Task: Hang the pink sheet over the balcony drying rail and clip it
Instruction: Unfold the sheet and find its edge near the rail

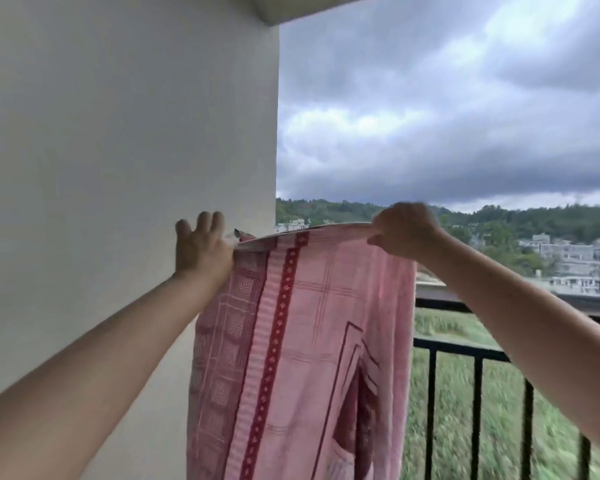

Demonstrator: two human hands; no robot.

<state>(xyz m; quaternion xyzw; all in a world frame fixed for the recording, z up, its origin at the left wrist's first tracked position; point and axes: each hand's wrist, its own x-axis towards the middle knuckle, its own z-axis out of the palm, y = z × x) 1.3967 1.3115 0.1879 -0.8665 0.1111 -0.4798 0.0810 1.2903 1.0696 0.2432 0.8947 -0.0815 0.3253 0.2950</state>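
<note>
Both forearms reach up from the lower corners of the frame toward the middle, where the pink sheet [312, 341] hangs in a long fall from a fold at its top edge. That fold lies along the drying rail, of which only a short glinting end [238, 233] shows just right of the left hand [201, 247]; the rest is under cloth. The left hand sits at the sheet's upper left corner with its fingers [205, 221] raised and fairly straight against the white wall [118, 133] — whether the thumb pinches the hem I cannot tell. The right hand [404, 230] is curled over the top edge at centre right, gripping a bunch of cloth.

The step in hand looks like spreading the sheet along the rail. To do it well, the right hand should draw its gathered edge further toward the right of the frame while the left anchors the corner, so the fold lies flat and unbunched. Both hanging halves want roughly equal length — otherwise the weight may drag it off toward the black balcony railing [478, 358]. No clip is visible yet; clipping should wait until the cloth is smooth.
</note>
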